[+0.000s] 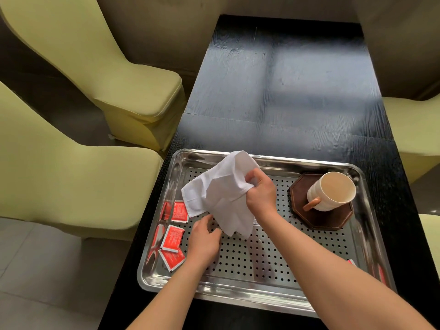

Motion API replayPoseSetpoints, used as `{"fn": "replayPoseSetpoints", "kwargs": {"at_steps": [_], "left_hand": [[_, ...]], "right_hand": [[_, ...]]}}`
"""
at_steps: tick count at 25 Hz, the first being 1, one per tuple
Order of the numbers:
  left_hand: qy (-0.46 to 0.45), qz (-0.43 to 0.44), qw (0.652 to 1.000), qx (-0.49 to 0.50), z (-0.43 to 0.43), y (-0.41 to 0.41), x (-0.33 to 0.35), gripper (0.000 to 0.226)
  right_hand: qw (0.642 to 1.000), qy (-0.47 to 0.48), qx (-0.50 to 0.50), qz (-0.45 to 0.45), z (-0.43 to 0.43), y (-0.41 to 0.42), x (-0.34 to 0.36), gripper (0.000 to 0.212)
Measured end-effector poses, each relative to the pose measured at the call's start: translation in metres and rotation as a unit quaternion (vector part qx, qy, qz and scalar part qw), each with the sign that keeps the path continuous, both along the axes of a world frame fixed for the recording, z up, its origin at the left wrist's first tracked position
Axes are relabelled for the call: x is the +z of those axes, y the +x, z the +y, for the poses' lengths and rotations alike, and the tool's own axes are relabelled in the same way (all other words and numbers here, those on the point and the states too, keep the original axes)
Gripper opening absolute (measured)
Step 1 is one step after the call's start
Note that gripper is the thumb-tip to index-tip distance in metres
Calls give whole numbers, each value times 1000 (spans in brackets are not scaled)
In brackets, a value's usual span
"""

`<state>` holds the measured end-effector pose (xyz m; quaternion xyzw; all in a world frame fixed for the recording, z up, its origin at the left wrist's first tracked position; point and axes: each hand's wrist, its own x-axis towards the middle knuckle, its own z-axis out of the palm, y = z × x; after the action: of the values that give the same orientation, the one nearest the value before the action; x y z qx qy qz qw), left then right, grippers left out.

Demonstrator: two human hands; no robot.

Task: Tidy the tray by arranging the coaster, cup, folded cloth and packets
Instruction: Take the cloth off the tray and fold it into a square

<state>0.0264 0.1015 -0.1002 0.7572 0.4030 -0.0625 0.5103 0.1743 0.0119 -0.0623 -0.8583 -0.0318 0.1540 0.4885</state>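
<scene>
A steel perforated tray lies on the dark table. My right hand grips a white cloth, lifted and hanging loose above the tray's middle. My left hand is just below the cloth's lower edge, fingers curled near it; whether it pinches the cloth is hidden. Three red packets lie along the tray's left side. Another red packet peeks out behind my right forearm. A cream cup with an orange handle stands on a brown octagonal coaster at the tray's right rear.
The black wooden table stretches away beyond the tray. Yellow-green covered chairs stand at the left and at the right edge. The tray's near rim sits close to the table's front edge.
</scene>
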Motion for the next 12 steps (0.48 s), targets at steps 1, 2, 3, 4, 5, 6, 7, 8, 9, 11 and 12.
{"fn": "replayPoseSetpoints", "kwargs": {"at_steps": [1, 2, 3, 4, 5, 6, 7, 8, 9, 11, 12], "left_hand": [[4, 3, 1000, -1, 0, -3, 3, 50], [7, 5, 1000, -4, 1, -6, 5, 49], [10, 3, 1000, -11, 0, -11, 8, 48], [16, -1, 1000, -23, -3, -18, 10, 47], [25, -4, 999, -38, -5, -26, 11, 47], [37, -6, 998, -53, -8, -35, 12, 46], [52, -5, 996, -68, -12, -45, 13, 46], [67, -3, 994, -82, -16, -55, 14, 46], [82, -1, 992, -98, -20, -64, 14, 45], [107, -5, 986, -131, -29, -78, 16, 44], [119, -7, 982, -147, -33, -83, 17, 43]], "right_hand": [[1000, 21, 3, -10, -9, -6, 7, 30], [999, 40, 1, -20, -19, -11, 14, 30], [998, 54, -4, -28, -30, -17, 21, 29], [998, 59, -10, -36, -43, -25, 26, 27], [997, 58, -15, -43, -57, -34, 29, 27], [997, 54, -17, -48, -72, -43, 29, 27], [998, 45, -15, -49, -87, -55, 29, 28], [998, 25, -8, -49, -101, -66, 26, 29], [998, -4, 8, -56, -114, -76, 22, 31], [989, -90, 69, -97, -135, -95, 11, 31], [976, -146, 108, -116, -142, -102, 7, 29]]}}
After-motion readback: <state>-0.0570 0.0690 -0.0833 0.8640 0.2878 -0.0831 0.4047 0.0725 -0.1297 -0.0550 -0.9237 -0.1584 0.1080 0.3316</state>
